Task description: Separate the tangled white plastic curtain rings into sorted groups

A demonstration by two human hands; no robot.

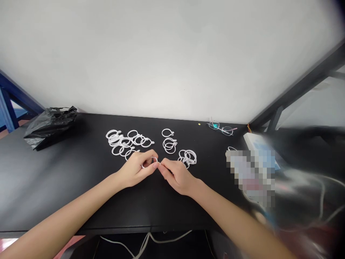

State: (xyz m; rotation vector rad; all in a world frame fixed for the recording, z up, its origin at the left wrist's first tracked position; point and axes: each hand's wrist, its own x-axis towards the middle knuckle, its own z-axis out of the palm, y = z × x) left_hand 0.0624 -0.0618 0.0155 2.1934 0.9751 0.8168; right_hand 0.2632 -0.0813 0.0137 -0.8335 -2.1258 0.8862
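My left hand (137,168) is closed around a white curtain ring (156,159), with its thumb and forefinger pinching the band. Just to the right, my right hand (176,175) has thumb and fingertips pressed together at the ring's small eyelet end, which they mostly cover. Behind my left hand, several similar white rings (115,140) lie in a loose, overlapping heap. A short column of rings (167,137) lies beyond the gap between my hands. Past my right knuckles is a tighter cluster of rings (191,155), partly hidden by that hand.
The black tabletop (107,201) meets a pale wall behind. A black plastic bag (54,124) sits at the left. Toward the right lie eyeglasses (227,131), a blurred-out item (250,176) and a white-and-blue box (261,151). White cables (145,244) hang below the front edge.
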